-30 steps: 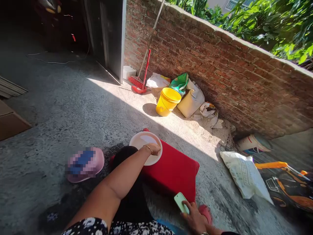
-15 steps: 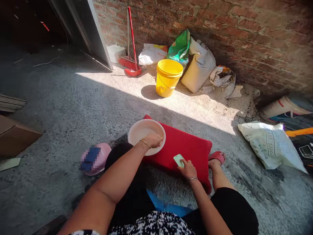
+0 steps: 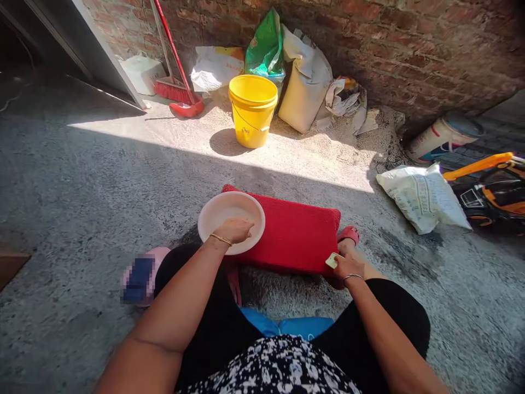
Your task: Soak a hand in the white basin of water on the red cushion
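A pale pinkish-white basin (image 3: 204,220) rests on the left end of a red cloth-covered bench (image 3: 297,232). My left hand (image 3: 234,230) reaches over the basin's inside, fingers bent and close together; whether something small is between them I cannot make out. Past the bench's right front corner, my right hand (image 3: 349,267) is closed on a flat pale green piece (image 3: 332,260) with rounded corners. Part of that piece is hidden by my fingers, and its kind is unclear. The basin's contents are hard to see.
A yellow bucket (image 3: 253,117) stands beyond the bench, before sacks (image 3: 305,82) along the brick wall. A broom and red dustpan (image 3: 186,108) are farther left. At right lie a white bag (image 3: 422,197) and an orange-black machine (image 3: 488,189). A blurred blue-pink item (image 3: 139,276) is at left.
The view has turned right. My right hand has moved right and nearer me with the pale green piece, off the bench top. My left hand stays at the basin, its fingers less curled.
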{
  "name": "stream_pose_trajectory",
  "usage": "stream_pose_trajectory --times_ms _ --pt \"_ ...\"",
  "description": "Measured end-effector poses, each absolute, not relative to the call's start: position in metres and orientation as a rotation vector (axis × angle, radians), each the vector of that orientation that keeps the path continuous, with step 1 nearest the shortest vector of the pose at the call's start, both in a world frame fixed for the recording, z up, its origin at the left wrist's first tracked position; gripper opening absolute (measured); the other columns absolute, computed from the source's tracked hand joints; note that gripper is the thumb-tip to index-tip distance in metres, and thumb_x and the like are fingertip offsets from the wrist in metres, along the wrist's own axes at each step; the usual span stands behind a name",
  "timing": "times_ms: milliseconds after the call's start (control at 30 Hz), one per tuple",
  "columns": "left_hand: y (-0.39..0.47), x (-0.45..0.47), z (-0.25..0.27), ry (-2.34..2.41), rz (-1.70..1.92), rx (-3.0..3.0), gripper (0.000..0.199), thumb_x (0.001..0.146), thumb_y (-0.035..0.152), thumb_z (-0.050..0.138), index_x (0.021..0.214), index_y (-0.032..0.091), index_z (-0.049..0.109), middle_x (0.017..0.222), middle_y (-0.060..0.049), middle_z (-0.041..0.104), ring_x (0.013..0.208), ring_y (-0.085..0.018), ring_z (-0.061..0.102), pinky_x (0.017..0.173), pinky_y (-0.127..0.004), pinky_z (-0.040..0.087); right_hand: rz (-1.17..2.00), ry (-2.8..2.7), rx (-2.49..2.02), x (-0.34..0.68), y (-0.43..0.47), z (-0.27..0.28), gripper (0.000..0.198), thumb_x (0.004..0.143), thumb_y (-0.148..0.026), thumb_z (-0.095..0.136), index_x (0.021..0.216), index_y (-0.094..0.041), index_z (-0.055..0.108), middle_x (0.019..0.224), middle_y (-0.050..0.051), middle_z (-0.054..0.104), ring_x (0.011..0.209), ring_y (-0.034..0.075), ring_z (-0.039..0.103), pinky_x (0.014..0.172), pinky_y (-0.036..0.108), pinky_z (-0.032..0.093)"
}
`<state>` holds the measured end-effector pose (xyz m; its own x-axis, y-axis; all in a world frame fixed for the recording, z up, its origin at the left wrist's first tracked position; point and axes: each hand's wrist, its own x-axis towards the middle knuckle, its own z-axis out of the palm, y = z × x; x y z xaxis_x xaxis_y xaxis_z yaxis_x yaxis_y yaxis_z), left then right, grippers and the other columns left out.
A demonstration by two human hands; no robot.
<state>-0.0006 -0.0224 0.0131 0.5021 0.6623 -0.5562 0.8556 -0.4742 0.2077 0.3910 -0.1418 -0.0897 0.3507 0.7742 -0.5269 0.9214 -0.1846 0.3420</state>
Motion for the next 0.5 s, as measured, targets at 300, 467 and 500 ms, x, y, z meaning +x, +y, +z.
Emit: stream_pose_trajectory --times_ms 300,467,500 --pt "-0.023 0.016 0.006 1.208 -0.648 2.263 0.044 0.089 0.031 0.051 0.132 0.022 0.054 0.137 -0.012 0.059 0.126 -0.025 0.055 0.103 -0.036 0.042 -0.551 2.157 1.659 0.200 -0.132 -0.124 0.048 0.084 -0.040 0.060 0.132 -0.034 0.054 0.127 0.011 0.053 0.111 0.026 0.052 0.088 0.037 0.036" --pt "-0.024 0.015 0.007 1.207 -0.637 2.261 0.043 0.090 0.031 0.051 0.131 0.021 0.055 0.135 -0.013 0.061 0.124 -0.026 0.056 0.101 -0.038 0.043 -0.575 2.092 1.596 0.247 -0.141 -0.133 0.054 0.085 -0.038 0.060 0.138 -0.036 0.049 0.129 0.012 0.052 0.111 0.027 0.054 0.088 0.037 0.037" --pt "-0.025 0.013 0.007 1.206 -0.619 2.267 0.041 0.089 0.031 0.051 0.130 0.021 0.056 0.134 -0.013 0.061 0.124 -0.026 0.056 0.101 -0.038 0.043 -0.565 2.025 1.609 0.276 -0.146 -0.129 0.054 0.085 -0.037 0.059 0.137 -0.036 0.050 0.128 0.012 0.053 0.109 0.027 0.056 0.086 0.037 0.038"
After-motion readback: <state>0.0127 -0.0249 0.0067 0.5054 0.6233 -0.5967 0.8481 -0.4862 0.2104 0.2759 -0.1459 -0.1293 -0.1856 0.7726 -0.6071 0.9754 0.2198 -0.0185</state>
